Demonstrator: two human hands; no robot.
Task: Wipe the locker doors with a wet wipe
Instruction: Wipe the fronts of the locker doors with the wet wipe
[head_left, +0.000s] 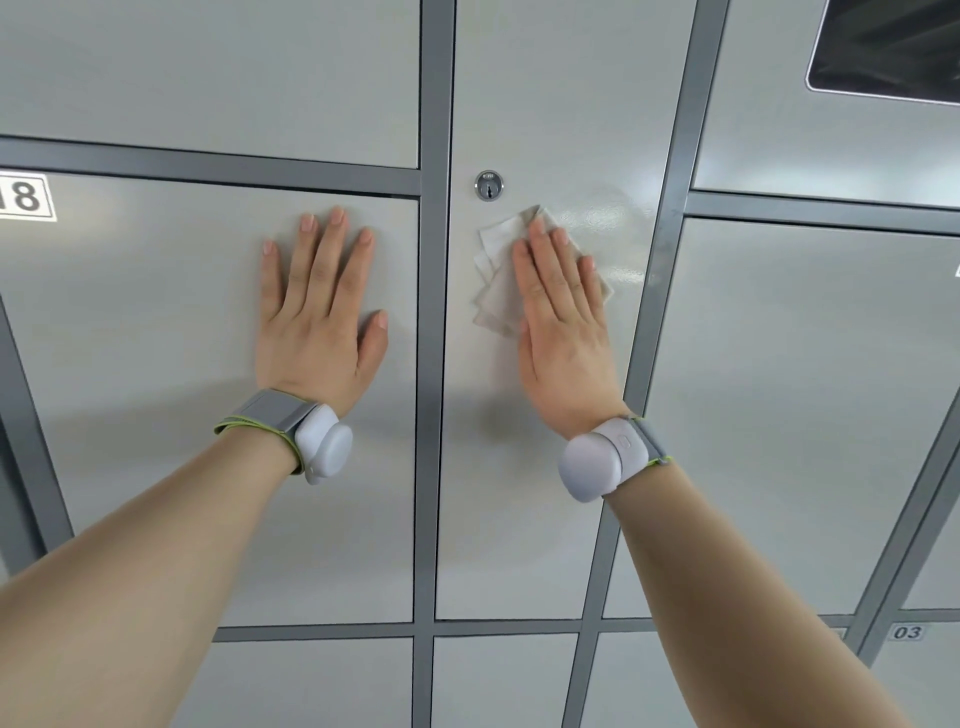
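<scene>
Pressing flat on the wet wipe (496, 270), our right hand (563, 332) has its fingers straight and together, with nothing curled round the cloth. Only palm pressure pins it to the middle locker door (519, 493). The wipe lies crumpled and folded over itself in the upper part of that door, close to its left edge and just below the lock (489, 185). Our left hand (319, 312) is spread flat and relaxed on the neighbouring door (130, 389), near that door's upper right corner, holding nothing.

We judge the main risk to be the wipe slipping out. Since no finger grips it, a fast stroke or a lapse in pressure could leave it behind or let it drop down the vertical face. Its loose corners stick out past our fingers toward the door's left edge. A sweep that way could snag them in the gap along the grey frame (434, 364) or on the lock, bunching the cloth further.

Bunched as it is, the wipe may touch the door unevenly and leave streaks. A damp sheen (597, 223) shows toward the door's right edge, while the lower part looks dry to us, so patches could be missed. Moisture pushed into the lock would be unwelcome. Leaning on the left hand may leave prints on that door. We cannot tell whether either door is latched, so hard pressure might shift one.
</scene>
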